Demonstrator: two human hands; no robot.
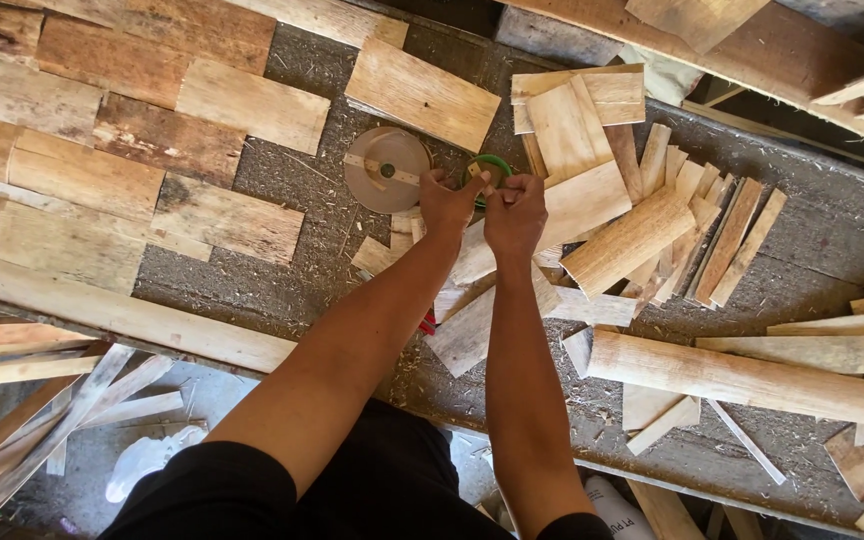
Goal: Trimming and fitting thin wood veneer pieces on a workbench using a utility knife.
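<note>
Both my arms reach forward over a sawdust-covered workbench (292, 250). My left hand (447, 200) and my right hand (514, 212) meet side by side, fingers pinched together on a green ring-shaped roll (495, 166), probably tape, held just above the bench. A round wooden disc (385, 170) with a centre hole lies directly left of my left hand. Short flat wood offcuts (592, 210) are heaped to the right of my hands and beneath them. How much of the green roll sits inside my fingers is hidden.
Flat boards (112, 150) cover the bench's left side. A long round-edged beam (752, 380) lies at the right, with thin slats (732, 240) beyond it. More strips (42, 400) lean below the bench edge at the left. A red item (427, 324) peeks out between my forearms.
</note>
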